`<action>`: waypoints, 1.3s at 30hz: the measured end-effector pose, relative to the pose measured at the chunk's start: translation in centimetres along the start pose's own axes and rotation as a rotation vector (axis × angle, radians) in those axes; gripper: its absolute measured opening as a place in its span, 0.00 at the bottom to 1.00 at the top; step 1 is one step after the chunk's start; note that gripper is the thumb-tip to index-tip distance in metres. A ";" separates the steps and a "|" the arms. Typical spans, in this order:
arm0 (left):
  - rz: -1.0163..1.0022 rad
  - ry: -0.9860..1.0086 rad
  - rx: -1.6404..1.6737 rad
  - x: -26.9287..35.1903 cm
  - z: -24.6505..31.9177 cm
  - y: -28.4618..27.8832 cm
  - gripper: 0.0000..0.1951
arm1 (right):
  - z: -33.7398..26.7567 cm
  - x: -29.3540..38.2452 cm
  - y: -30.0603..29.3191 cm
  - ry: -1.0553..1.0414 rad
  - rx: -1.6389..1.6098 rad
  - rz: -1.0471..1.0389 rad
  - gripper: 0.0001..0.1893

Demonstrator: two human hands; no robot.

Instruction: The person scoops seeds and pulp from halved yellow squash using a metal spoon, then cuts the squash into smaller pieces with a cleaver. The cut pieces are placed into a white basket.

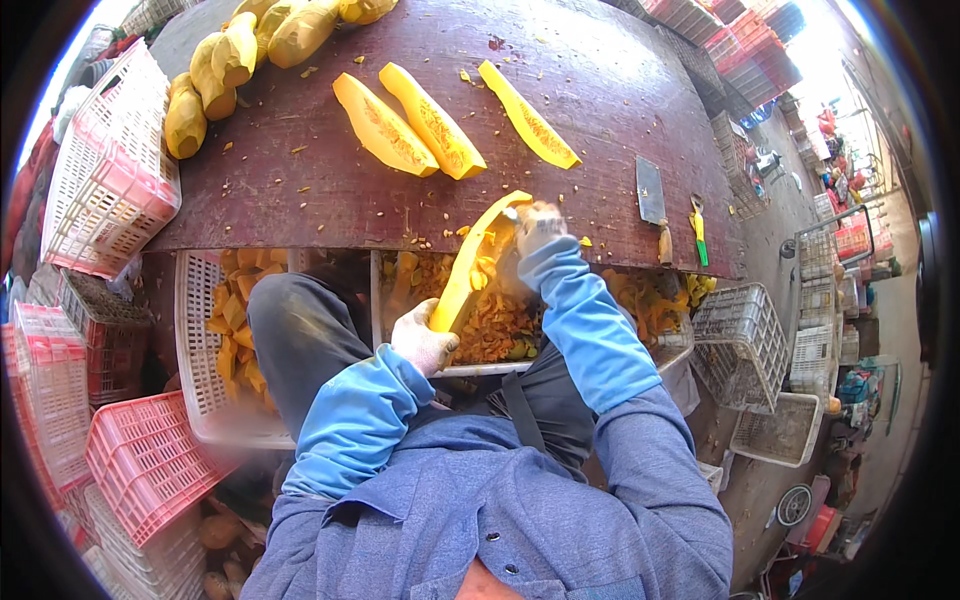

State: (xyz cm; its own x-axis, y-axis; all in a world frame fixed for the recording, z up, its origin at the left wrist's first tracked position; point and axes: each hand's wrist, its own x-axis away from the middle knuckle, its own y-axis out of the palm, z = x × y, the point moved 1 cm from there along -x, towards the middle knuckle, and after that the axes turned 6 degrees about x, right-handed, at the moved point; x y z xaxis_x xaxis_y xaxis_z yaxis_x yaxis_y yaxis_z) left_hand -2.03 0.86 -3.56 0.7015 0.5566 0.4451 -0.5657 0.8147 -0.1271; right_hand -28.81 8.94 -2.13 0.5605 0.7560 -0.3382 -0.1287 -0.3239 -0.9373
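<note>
My left hand [426, 337], in a pale work glove, grips the lower end of a long pumpkin wedge [459, 289]. The wedge tilts upward over a white crate [487, 369] of orange pulp and peelings, its upper end near the table edge. Loose pulp [480, 274] hangs along its inner side. Against the upper end, my gloved right hand [541, 221] is curled around a small tool [511, 214]; only a bright tip shows, and motion blurs the hand. Three cut wedges with seeds, such as the middle one [431, 120], lie on the dark red table [300, 202].
A cleaver [649, 191] and a green-and-yellow peeler [699, 232] lie at the table's right. Peeled whole pumpkins [214, 75] line the far left. Pumpkin chunks [238, 315] fill a crate by my left knee. Plastic crates [154, 457] stand on both sides.
</note>
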 end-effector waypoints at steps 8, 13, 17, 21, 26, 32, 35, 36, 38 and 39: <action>-0.009 -0.048 0.011 -0.1 -0.2 -0.1 0.38 | -3.1 2.9 -1.6 -0.017 -0.349 -0.119 0.11; 0.000 -0.035 0.118 -0.8 -0.6 0.1 0.38 | -2.2 0.4 -1.4 -0.025 -0.099 -0.165 0.09; 0.016 -0.004 -0.020 -1.0 -1.5 -0.1 0.38 | -4.3 5.9 -1.7 -0.280 -0.350 -0.071 0.13; 0.015 0.062 -0.052 -1.0 -1.9 0.2 0.37 | -2.0 3.9 -1.1 -0.031 -0.366 -0.128 0.14; 0.023 0.047 -0.017 -1.5 -2.0 0.0 0.37 | -1.8 2.0 0.0 -0.039 -0.198 -0.074 0.11; -0.003 -0.063 0.023 -1.1 -2.6 0.4 0.37 | -2.4 7.0 -0.9 -0.094 -0.446 0.001 0.12; 0.000 0.016 0.046 -1.0 -2.0 0.6 0.37 | 0.1 3.1 -0.7 0.002 -0.221 0.102 0.12; 0.003 0.014 0.000 -1.0 -1.9 0.5 0.37 | 0.6 2.0 -0.5 0.029 -0.150 0.093 0.13; 0.016 0.011 -0.018 -1.2 -1.6 0.4 0.37 | 0.3 1.3 -0.2 0.093 -0.110 0.045 0.12; 0.015 -0.017 -0.001 -1.2 -1.7 0.4 0.37 | -0.1 1.7 -0.2 0.068 -0.131 -0.077 0.13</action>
State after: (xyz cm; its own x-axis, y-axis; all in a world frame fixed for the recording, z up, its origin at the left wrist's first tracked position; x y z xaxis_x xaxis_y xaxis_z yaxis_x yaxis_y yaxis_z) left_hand -2.38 0.74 -5.61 0.6856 0.5661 0.4577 -0.5758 0.8064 -0.1349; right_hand -27.79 10.22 -2.55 0.6194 0.7425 -0.2551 0.0217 -0.3410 -0.9398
